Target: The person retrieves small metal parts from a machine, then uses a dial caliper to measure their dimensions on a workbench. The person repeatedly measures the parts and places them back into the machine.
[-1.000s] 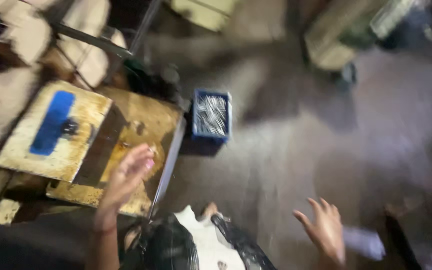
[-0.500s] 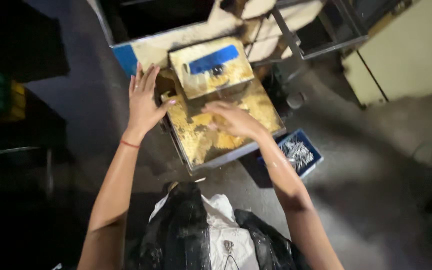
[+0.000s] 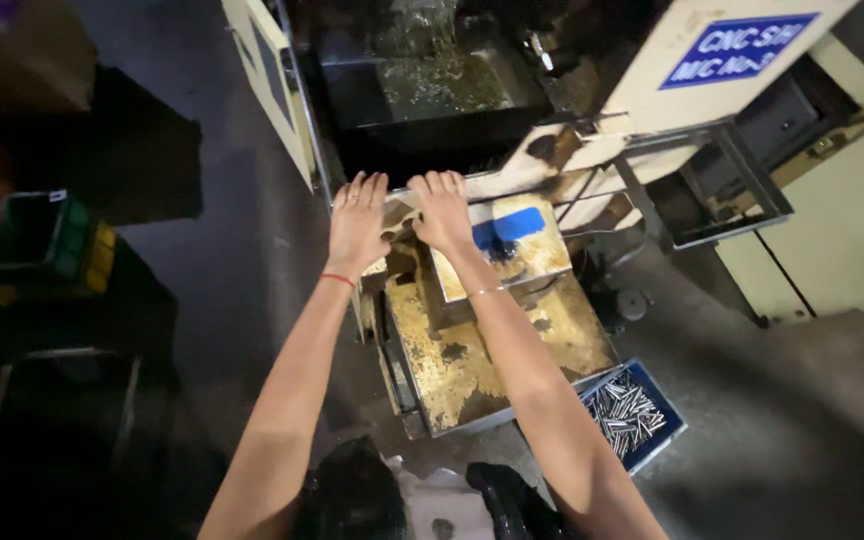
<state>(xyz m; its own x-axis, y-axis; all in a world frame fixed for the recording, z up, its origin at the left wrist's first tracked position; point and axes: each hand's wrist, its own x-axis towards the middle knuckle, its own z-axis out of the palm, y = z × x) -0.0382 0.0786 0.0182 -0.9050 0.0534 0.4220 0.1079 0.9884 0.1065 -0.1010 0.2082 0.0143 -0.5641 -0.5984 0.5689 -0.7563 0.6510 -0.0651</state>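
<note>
The stained metal tray [image 3: 492,350], yellowed and grimy, sits at the centre of the view below the machine's dark opening, and both hands rest at its far edge, toward twelve o'clock. The left hand [image 3: 356,222] lies flat with fingers together and stretched forward, palm down on the edge near a thin metal bar [image 3: 397,190]; whether it curls around anything cannot be told. The right hand [image 3: 443,210] sits just beside it at three o'clock, fingers bent over the same edge, their tips hidden. A smaller block with a blue patch [image 3: 508,240] lies on the tray, touching the right wrist's side. At five o'clock a blue bin of metal pins [image 3: 630,412] stands on the floor. The machine's interior [image 3: 432,80] is too dark to read.
</note>
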